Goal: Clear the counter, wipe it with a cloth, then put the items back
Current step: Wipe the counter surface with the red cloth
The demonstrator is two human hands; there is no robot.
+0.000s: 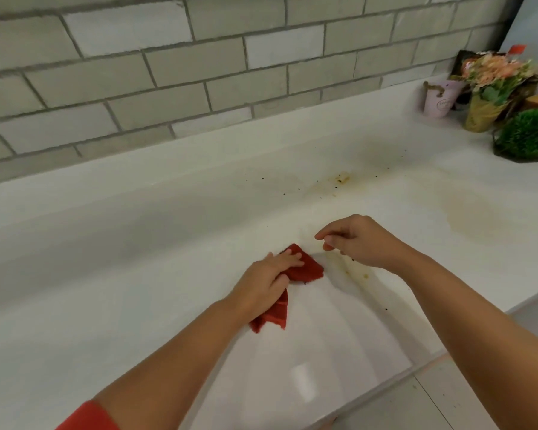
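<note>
A head-worn view looks down on a white desk [106, 274] set against a grey brick-tiled wall [137, 72]. At the lower left, the edge of a red sleeve [87, 417] shows on the left arm. The left hand [264, 283] lies palm down near the middle of the desk, its fingers [288, 259] fairly straight and pressing flat on a red cloth [308, 266]. The cloth lies under them. One corner juts out past the fingertips to the right, and another fold trails back beneath the palm toward the wrist.

Just right of the cloth and clear of it is the right hand [357, 243]. Its fingers [326, 235] are loosely curled and hold nothing. A yellowish smear [354, 273] lies on the desk below it.

Farther back and to the right are dark specks, a small brown stain [342, 178] and a wider pale one [469, 218]. In the far right corner stand a lilac pot [440, 99], a bunch of pink flowers [494, 69] in a yellow pot and a round green plant [528, 135].
</note>
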